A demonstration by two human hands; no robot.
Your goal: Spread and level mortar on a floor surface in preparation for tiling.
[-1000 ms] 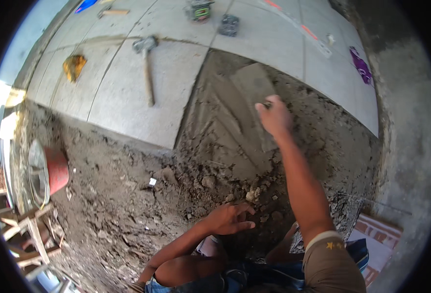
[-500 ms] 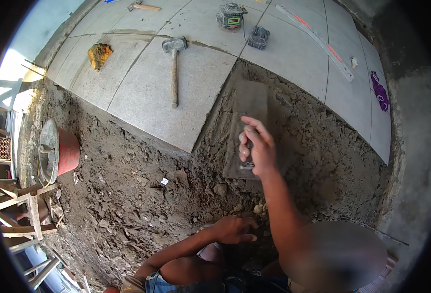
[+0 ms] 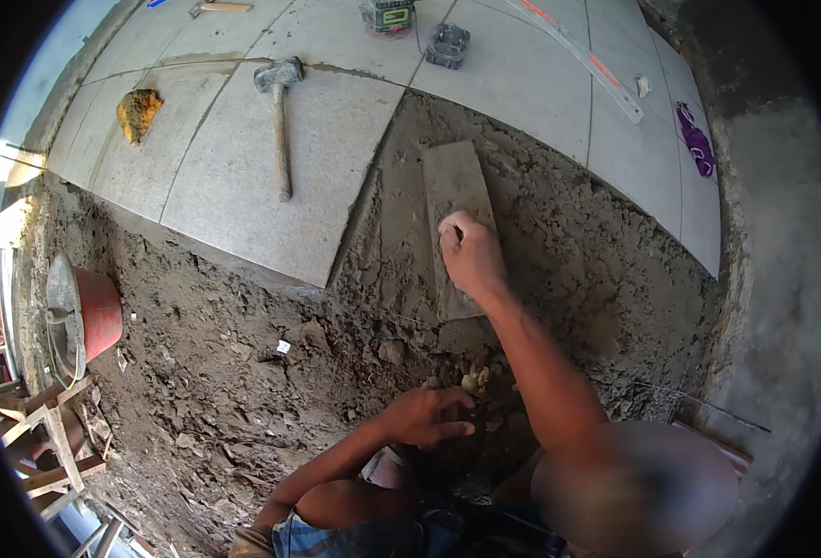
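Observation:
My right hand (image 3: pixel 471 253) is closed round the handle of a flat rectangular plastering trowel (image 3: pixel 457 177). The handle is mostly hidden under my fingers. The trowel's long blade lies on wet grey mortar (image 3: pixel 559 232), beside the edge of a laid tile (image 3: pixel 233 177), its far end turned a little to the left. Low in the middle, my left hand (image 3: pixel 426 416) hovers by my knee with its fingers apart and nothing in them. Small pale stones (image 3: pixel 475 379) lie just beyond it.
On the pale tiles are a mallet (image 3: pixel 281 121), a yellowish rock (image 3: pixel 138 114), a green-and-black device (image 3: pixel 390 17), a dark block (image 3: pixel 448 45), a long straightedge (image 3: pixel 587 58) and a purple cloth (image 3: pixel 696 139). A red bucket (image 3: pixel 100 312) lies tipped at left, near wooden framing (image 3: pixel 60 437).
The whole view has shifted, so things sit further left and higher. The trowel has turned slightly, its far end now leaning left. My right forefinger, stretched before, is now curled.

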